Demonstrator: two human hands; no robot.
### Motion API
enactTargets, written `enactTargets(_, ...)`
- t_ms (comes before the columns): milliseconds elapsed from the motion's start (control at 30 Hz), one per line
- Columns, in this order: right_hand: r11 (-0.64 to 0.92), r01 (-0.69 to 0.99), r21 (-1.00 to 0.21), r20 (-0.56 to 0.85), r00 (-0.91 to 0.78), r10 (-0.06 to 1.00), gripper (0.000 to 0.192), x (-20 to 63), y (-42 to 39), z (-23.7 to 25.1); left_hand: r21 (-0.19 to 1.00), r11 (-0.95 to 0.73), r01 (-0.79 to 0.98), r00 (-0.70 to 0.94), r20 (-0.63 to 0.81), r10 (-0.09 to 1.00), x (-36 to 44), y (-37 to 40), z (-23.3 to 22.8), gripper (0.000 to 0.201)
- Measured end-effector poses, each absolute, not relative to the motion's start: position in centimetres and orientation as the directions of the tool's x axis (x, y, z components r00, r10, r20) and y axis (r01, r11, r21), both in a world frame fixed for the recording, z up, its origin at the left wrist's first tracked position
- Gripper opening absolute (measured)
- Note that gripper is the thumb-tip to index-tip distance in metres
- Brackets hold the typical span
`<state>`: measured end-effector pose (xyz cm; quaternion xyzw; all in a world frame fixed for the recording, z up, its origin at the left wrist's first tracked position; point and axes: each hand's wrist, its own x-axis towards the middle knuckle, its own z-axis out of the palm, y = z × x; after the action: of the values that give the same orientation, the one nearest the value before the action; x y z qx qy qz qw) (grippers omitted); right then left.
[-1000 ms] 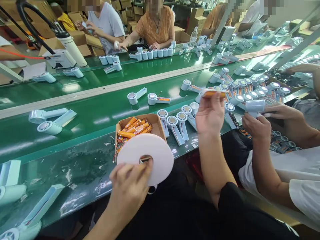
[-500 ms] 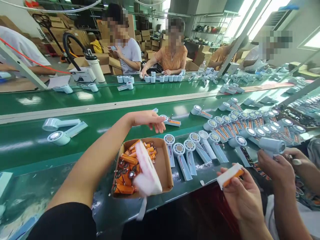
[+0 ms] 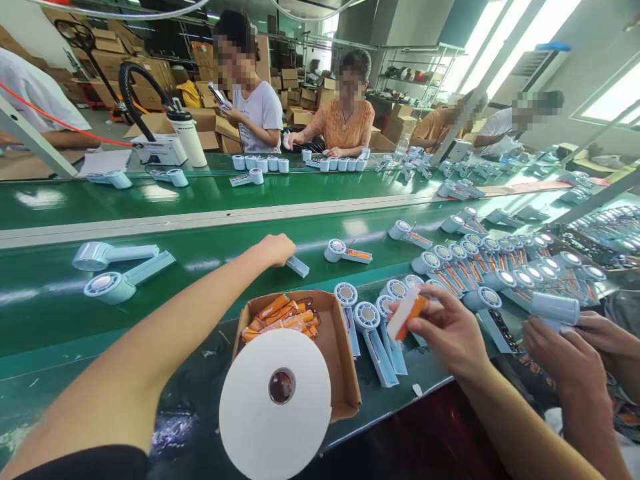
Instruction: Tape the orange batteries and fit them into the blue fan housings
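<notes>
My left hand [image 3: 277, 251] is closed over the head end of a light-blue handheld fan [image 3: 299, 267] on the green belt; only the fan's handle shows beyond my fingers. Between the fingers and thumb of my right hand [image 3: 447, 327] is an orange battery [image 3: 416, 309] with a white strip [image 3: 401, 319] along one side. This hand is above several light-blue fans [image 3: 367, 316] lying face up with open handles. Between my arms, a cardboard box [image 3: 345, 353] holds several orange wired batteries [image 3: 285, 315]. A big roll of white tape [image 3: 250, 427] covers the box's near part.
Two fans [image 3: 111, 285] lie at the left of the green belt [image 3: 40, 327]. One fan [image 3: 336, 251] with an orange battery lies beyond the box. At right, a co-worker's hands [image 3: 565, 353] hold a fan, near rows of fans [image 3: 475, 247]. Several people sit across the line.
My left hand has come down onto a fan and closed on it. My right hand has risen leftward with the battery. The tape roll, earlier blurred and tilted over the box, now faces me.
</notes>
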<state>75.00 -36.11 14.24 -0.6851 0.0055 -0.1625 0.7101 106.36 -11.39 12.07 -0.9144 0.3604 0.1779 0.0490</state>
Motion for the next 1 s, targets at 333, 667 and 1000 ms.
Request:
enactTargets(333,-0.658,0.158,-0.736,0.067,0.985,0.160,0.044,94.2,-28.6,13.1,0.197,-0.663,-0.723,0.604,-0.286,-0.744,108.2,-10.0,13.1,0.019)
enactTargets(667,-0.985,0.118,-0.126,-0.152,0.979,0.136,0.056,94.8,-25.9,13.9,0.247,-0.795,-0.555,0.768,-0.215,-0.603,107.1,-11.9,13.2,0.031)
enactTargets(1000,-0.988,0.153,-0.011,-0.262,0.953,0.151,0.047,96.5,-25.5,12.5,0.309,-0.826,-0.472,0.834,-0.146,-0.532,106.5,-13.3,12.5,0.026)
